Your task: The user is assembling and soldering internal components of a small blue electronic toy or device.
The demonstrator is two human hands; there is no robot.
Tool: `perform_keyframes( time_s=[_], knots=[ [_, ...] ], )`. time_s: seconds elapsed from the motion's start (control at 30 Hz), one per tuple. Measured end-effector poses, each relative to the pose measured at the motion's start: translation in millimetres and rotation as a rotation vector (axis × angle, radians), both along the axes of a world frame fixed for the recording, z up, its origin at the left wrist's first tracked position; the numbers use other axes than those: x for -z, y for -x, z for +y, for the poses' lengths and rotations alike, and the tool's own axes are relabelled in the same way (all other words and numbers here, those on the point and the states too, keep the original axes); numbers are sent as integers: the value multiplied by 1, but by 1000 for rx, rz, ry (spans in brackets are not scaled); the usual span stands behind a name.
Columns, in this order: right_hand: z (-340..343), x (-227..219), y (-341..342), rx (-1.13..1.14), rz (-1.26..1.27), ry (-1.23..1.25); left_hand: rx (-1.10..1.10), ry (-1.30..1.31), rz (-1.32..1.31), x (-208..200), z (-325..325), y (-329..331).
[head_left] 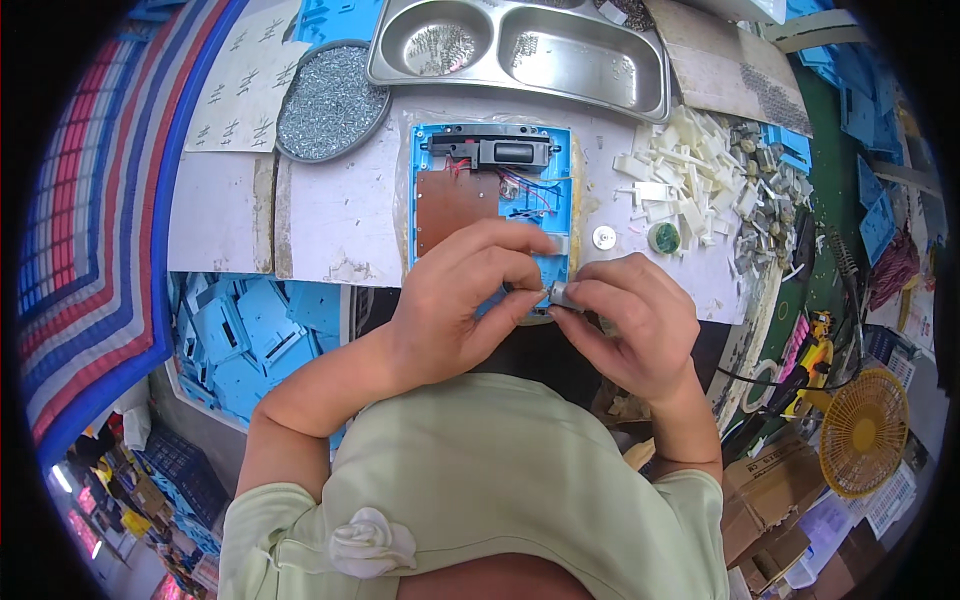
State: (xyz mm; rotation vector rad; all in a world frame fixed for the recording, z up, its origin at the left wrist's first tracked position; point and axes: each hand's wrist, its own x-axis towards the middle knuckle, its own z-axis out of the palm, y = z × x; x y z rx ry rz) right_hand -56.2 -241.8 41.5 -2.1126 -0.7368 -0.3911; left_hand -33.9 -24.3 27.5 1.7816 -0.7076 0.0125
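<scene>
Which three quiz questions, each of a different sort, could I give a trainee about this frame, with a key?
1. True or false: The right hand pinches a small grey piece.
2. What colour is the flat board inside the open blue case?
A) Green
B) Brown
C) White
3. Fill in the blank: From the wearer's side, the pile of white plastic parts lies to the ____ of the case.

Key:
1. True
2. B
3. right
</scene>
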Motion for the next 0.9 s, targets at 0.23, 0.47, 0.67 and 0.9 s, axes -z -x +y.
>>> perform_keyframes(
  time_s=[0.23, 0.47, 0.67, 0.9],
  knots=[
    [0, 9, 0, -5, -65, -46, -46, -44, -101, 3, 4, 2],
    [-11, 15, -2, 16, -48, -69, -34, -41, 18, 0, 10, -13],
    [-35, 23, -9, 205, -45, -116, -101, -458, -409, 0, -5, -61],
    [-35, 31, -15, 375, 449, -372, 89, -436, -471, 7, 12, -63]
  ],
)
